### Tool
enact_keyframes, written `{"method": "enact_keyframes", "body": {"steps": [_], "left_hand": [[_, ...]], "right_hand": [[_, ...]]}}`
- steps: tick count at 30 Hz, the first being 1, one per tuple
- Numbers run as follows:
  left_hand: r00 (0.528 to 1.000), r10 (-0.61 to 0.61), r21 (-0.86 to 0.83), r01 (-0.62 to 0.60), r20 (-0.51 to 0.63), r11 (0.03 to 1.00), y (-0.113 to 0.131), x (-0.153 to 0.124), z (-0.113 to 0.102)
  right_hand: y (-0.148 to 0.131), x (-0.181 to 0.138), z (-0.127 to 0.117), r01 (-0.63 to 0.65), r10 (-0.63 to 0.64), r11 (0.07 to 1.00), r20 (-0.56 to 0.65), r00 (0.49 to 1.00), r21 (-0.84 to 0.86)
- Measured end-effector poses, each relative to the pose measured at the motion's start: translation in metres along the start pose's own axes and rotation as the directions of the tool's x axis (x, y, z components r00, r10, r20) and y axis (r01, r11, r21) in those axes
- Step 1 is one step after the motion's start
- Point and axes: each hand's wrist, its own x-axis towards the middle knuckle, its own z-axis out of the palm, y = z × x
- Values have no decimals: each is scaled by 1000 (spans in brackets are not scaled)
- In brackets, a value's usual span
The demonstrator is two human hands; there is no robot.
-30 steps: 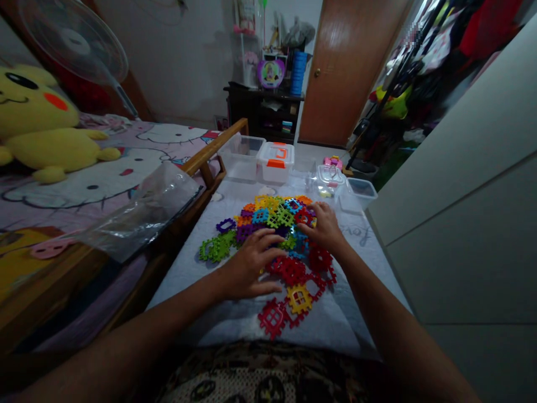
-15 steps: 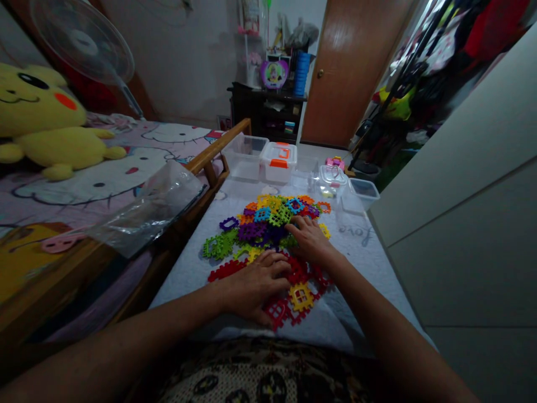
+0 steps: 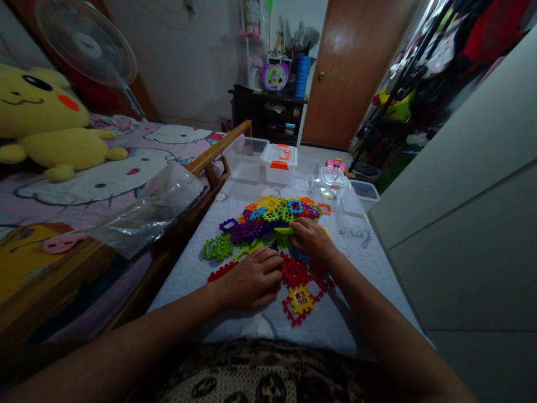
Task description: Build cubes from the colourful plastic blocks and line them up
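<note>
A spread pile of plastic notched building tiles lies on the cloth-covered table (image 3: 352, 280), purple tiles (image 3: 247, 230) at its middle and green tiles (image 3: 218, 247) at its left. My left hand (image 3: 255, 278) is closed, fingers curled round a red tile that shows only in part under the fingertips. Near its fingers are red tiles (image 3: 295, 271) and a yellow window tile (image 3: 301, 298). My right hand (image 3: 312, 238) pinches a light-green tile (image 3: 284, 230), seen edge-on, over the pile's right side. Its palm hides the tiles beneath.
Along the table's far edge stand clear plastic boxes (image 3: 247, 168), a lidded box with orange clips (image 3: 279, 165) and smaller containers (image 3: 333, 179). A wooden bed rail (image 3: 218, 148) runs along the left, with a clear plastic bag (image 3: 155, 207) over it. A white cabinet (image 3: 461, 224) flanks the right.
My left hand has drawn slightly left, and the red window tile by its thumb has gone from its spot. A light-green tile now shows edge-on at my right fingertips. Purple tiles have shifted left.
</note>
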Motion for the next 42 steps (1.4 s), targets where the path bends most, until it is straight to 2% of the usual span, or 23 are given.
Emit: {"method": "enact_keyframes", "body": {"steps": [2,4,6,9,11,13,17,20,23,27,30,33,36,38,40,42], "left_hand": [[998,3,2,-3,-57,1000,-5,-1,-1],[988,-43,-8,43,-149,999,-14,2,-6],[956,-161,-49,154,-244,987,-29,9,-14],[874,-374,-143,347,-311,927,-66,30,-26],[834,-489,-199,449,-256,871,-96,48,-30],[822,-554,-247,513,-135,822,-126,68,-29],[820,-565,-275,567,95,777,-171,100,-21],[813,-535,-327,583,230,744,-187,113,-13],[827,-493,-357,562,272,746,-188,114,-4],[867,-435,-372,498,244,784,-175,106,1],[896,-378,-392,443,234,807,-159,96,-2],[923,-320,-435,383,213,815,-142,88,-8],[946,-298,-485,322,130,813,-133,81,-11],[947,-317,-506,298,50,809,-131,78,-10],[941,-339,-520,280,-21,807,-131,73,-11],[932,-355,-521,272,-66,809,-129,67,-14]], "right_hand": [[4,1,0,-20,24,998,-49,999,64],[8,2,-3,-55,71,988,-111,991,143],[13,4,-6,-112,153,967,-169,974,228],[18,9,-12,-246,333,893,-184,925,377],[20,13,-16,-327,448,799,-139,883,505],[22,16,-19,-357,521,665,-67,851,656],[27,15,-24,-348,600,373,63,797,860],[32,8,-27,-373,650,240,137,747,896],[36,1,-27,-388,701,189,152,697,902],[38,2,-24,-364,758,173,112,642,915],[38,9,-20,-331,762,212,57,645,919],[36,20,-17,-360,748,316,3,664,878],[29,32,-14,-385,699,434,-34,715,814],[22,37,-12,-366,627,505,-41,778,781],[16,39,-11,-338,517,570,-8,856,749],[14,38,-13,-333,417,622,60,907,708]]}}
